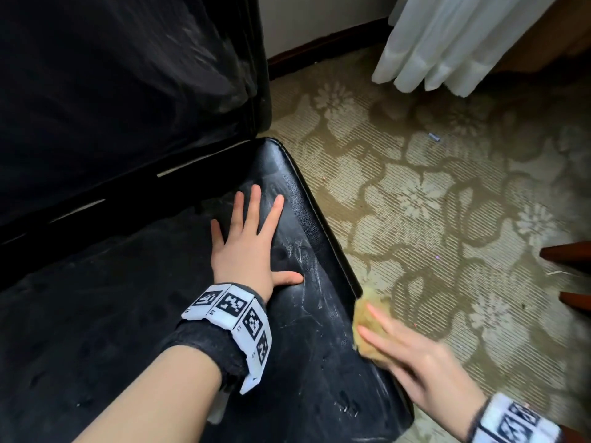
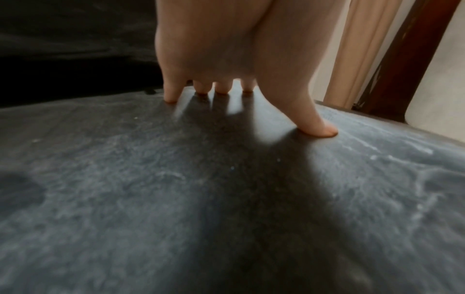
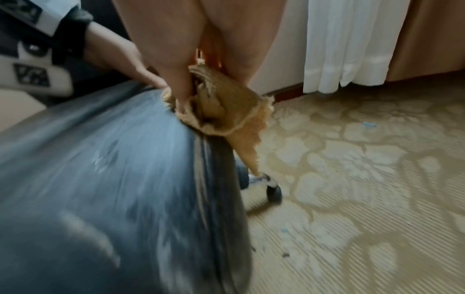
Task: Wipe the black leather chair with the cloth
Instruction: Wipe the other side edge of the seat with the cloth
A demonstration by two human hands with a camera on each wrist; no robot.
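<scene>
A carpeted room, hotel-like: floral carpet (image 1: 447, 203), white curtains (image 1: 447, 43), wheeled leather chair (image 1: 319, 314).

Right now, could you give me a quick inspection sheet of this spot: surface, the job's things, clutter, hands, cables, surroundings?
Surface: black leather chair seat, dusty, with pale streaks.
Job's things: yellow cloth at the seat's right edge, one corner hanging off the side.
Clutter: small scraps on the patterned carpet.
Hands: left hand flat on the seat with fingers spread; right hand grips the bunched cloth against the seat edge, blurred.
Cables: nothing seen.
Surroundings: white curtain, chair castor, dark wood furniture legs.
</scene>
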